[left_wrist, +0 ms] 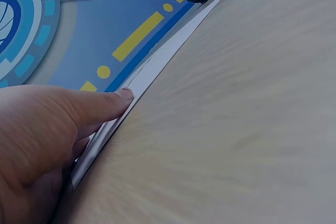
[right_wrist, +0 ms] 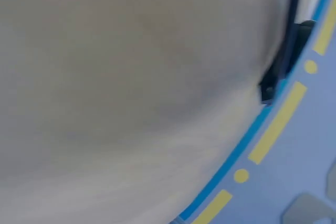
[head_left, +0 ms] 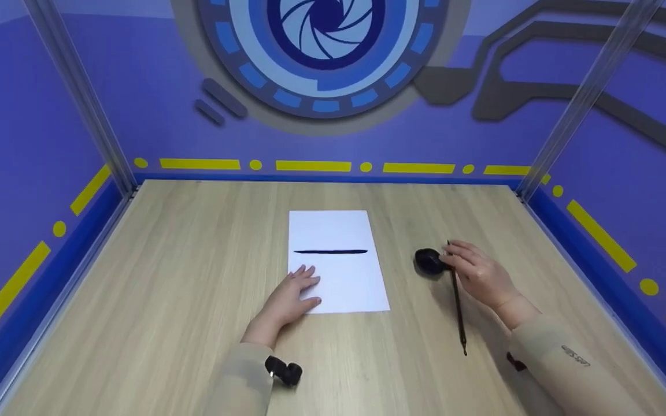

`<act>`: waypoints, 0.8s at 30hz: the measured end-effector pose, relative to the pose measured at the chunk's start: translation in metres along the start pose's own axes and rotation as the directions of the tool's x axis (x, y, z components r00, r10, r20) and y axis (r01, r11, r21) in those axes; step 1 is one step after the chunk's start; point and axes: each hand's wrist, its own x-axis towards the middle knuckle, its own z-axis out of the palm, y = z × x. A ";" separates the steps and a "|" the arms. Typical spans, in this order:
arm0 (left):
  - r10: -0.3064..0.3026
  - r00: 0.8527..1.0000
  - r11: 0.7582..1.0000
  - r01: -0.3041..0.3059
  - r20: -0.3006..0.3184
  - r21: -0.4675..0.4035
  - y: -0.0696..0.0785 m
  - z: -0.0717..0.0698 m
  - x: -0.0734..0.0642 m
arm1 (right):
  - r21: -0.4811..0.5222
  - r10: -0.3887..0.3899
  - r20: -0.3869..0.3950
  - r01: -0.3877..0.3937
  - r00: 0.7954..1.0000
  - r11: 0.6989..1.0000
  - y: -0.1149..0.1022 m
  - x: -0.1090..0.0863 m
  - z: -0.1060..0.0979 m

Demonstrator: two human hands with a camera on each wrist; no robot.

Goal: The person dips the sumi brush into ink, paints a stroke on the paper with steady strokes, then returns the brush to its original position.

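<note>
A white sheet of paper (head_left: 339,283) lies on the table with one thick dark horizontal stroke (head_left: 330,252) across it. My left hand (head_left: 292,294) rests on the sheet's lower left part, fingers spread. In the left wrist view the thumb (left_wrist: 105,106) presses on the paper's edge (left_wrist: 168,51). On the right, my right hand (head_left: 483,280) holds a thin black brush (head_left: 458,312) near its upper end, beside a small round black ink dish (head_left: 427,262). The brush's looped end points toward me. The right wrist view shows the blurred brush (right_wrist: 291,30) and dish (right_wrist: 268,85), but no fingers.
The light wooden table (head_left: 182,277) is enclosed by blue-purple printed walls (head_left: 96,86) with yellow markings, at the back and both sides. Metal posts (head_left: 593,86) stand at the back corners. A black camera (head_left: 284,371) sits at the left wrist.
</note>
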 end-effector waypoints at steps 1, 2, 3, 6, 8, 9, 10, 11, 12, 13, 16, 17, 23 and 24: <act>0.000 1.000 1.000 0.000 0.002 -0.001 0.000 0.000 0.000 | 0.005 0.031 -0.019 -0.031 0.999 1.000 -0.001 0.005 0.002; 0.001 1.000 1.000 -0.001 0.002 -0.003 0.000 0.000 0.000 | 0.016 0.061 -0.039 -0.060 0.997 0.998 -0.002 0.010 0.004; 0.002 1.000 1.000 -0.002 0.003 -0.005 0.000 0.000 0.000 | 0.031 0.092 -0.054 -0.090 0.994 0.995 -0.003 0.016 0.006; -0.004 1.000 1.000 0.004 0.002 -0.009 0.001 0.000 0.000 | 0.088 0.199 -0.071 -0.193 0.977 0.977 -0.009 0.033 0.012; -0.004 1.000 1.000 0.004 0.001 -0.011 0.002 0.000 0.001 | 0.132 0.271 -0.073 -0.260 0.960 0.957 -0.014 0.045 0.016; -0.004 1.000 1.000 0.004 0.001 -0.011 0.002 0.000 0.001 | 0.153 0.309 -0.065 -0.297 0.949 0.943 -0.016 0.051 0.017; 0.001 1.000 1.000 -0.001 0.002 -0.011 0.002 -0.001 0.001 | 0.169 0.346 -0.057 -0.333 0.936 0.928 -0.019 0.057 0.019; 0.002 1.000 1.000 -0.002 0.003 -0.011 0.002 -0.001 0.001 | 0.184 0.381 -0.051 -0.367 0.923 0.912 -0.021 0.064 0.022; 0.008 1.000 1.000 -0.007 0.002 -0.012 0.002 -0.001 0.002 | 0.197 0.416 -0.037 -0.402 0.909 0.894 -0.023 0.070 0.024; 0.014 1.000 1.000 -0.014 0.002 -0.012 0.002 -0.001 0.002 | 0.207 0.447 -0.016 -0.435 0.894 0.876 -0.025 0.076 0.026; 0.022 1.000 1.000 -0.022 0.001 -0.018 0.002 -0.003 0.002 | 0.242 0.524 0.051 -0.519 0.850 0.820 -0.030 0.094 0.035; 0.017 1.000 1.000 -0.017 0.000 -0.022 0.002 -0.003 0.002 | 0.245 0.546 0.082 -0.548 0.834 0.800 -0.031 0.100 0.037; -0.004 1.000 1.000 0.003 -0.020 -0.031 0.007 -0.006 0.001 | 0.171 0.647 0.306 -0.709 0.698 0.684 -0.038 0.127 0.053; -0.011 0.999 1.000 0.010 -0.032 -0.028 0.009 -0.007 0.001 | 0.152 0.659 0.339 -0.730 0.672 0.666 -0.039 0.130 0.056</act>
